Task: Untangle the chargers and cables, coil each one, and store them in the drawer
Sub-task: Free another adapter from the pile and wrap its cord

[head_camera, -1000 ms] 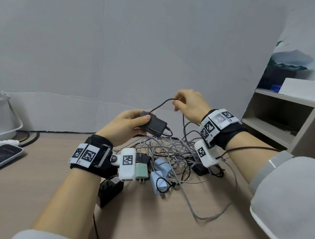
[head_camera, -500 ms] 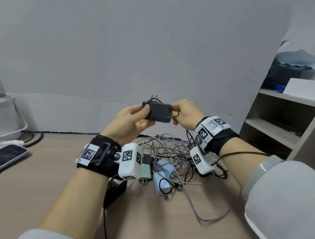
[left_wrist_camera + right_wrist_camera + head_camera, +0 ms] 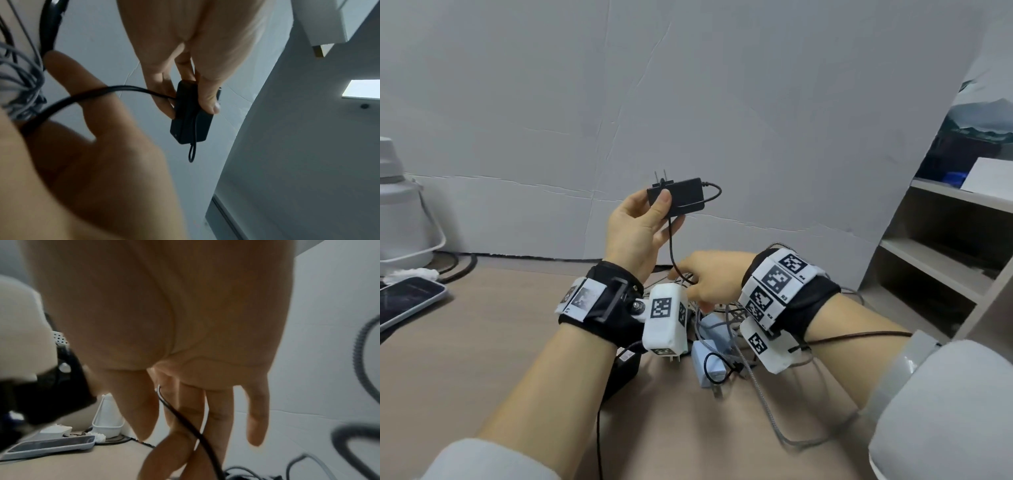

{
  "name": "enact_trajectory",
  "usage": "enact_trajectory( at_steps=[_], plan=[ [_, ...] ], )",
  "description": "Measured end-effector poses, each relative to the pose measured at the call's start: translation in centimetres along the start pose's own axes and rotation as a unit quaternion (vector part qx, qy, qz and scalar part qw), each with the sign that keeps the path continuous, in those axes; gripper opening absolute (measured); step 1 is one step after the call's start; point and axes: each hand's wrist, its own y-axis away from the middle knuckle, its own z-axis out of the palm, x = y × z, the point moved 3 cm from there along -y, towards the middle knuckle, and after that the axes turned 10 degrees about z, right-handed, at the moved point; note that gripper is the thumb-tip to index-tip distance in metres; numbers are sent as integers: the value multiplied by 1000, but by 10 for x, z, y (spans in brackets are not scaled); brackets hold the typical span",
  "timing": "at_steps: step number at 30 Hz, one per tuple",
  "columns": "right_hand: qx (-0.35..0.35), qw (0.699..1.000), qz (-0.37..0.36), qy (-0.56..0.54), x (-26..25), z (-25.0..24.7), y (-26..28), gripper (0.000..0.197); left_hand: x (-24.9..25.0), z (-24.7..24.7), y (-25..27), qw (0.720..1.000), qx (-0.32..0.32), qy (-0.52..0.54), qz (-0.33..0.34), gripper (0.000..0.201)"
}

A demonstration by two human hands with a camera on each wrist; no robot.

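My left hand (image 3: 654, 219) holds a black charger (image 3: 681, 200) up in front of the wall, prongs pointing up, thumb on its face. The left wrist view shows its fingers (image 3: 162, 91) gripping the charger (image 3: 189, 123). The charger's thin black cable (image 3: 671, 250) loops off its right end and hangs down to my right hand (image 3: 698, 274), low over the tangle (image 3: 726, 325). In the right wrist view this cable (image 3: 185, 417) runs between that hand's thumb and forefinger. Grey braided cables and pale blue chargers (image 3: 707, 363) lie knotted on the table. No drawer is in view.
A black adapter (image 3: 623, 373) lies under my left wrist. A phone (image 3: 407, 301) and a white appliance (image 3: 400, 219) sit at the far left. An open shelf unit (image 3: 941, 260) stands on the right. A grey wall backs the table.
My left hand has raised the black charger and turned its prongs up. My right hand has left the charger's end and dropped down along the cable to the tangle.
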Motion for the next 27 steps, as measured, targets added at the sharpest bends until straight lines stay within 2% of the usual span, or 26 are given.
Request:
enact_trajectory(
  at_steps=[3, 6, 9, 13, 19, 23, 27],
  plan=[
    [24, 999, -15, -16, 1, -20, 9, 28, 0, -11, -4, 994, 21, -102, 32, 29],
    [119, 990, -28, -71, 6, -51, 19, 18, 0, -17, -8, 978, -1, -202, 44, 30],
    [215, 964, -44, -146, 16, -76, 25, 15, 1, -17, -8, 962, -66, -263, 22, 26],
    [259, 933, -60, -244, 29, -89, 26, 6, -1, -8, 0, 956, -179, -224, -55, 21],
    [263, 900, -54, -343, 52, -85, 18, 7, 0, -3, 7, 943, -263, -164, -118, 42],
    [218, 886, -57, -406, 58, -74, 13, 10, -2, -1, 6, 945, -277, -121, -124, 39],
    [168, 886, -29, -430, 59, -57, 7, 13, 1, 4, 8, 949, -279, -88, -116, 30]
  ],
)
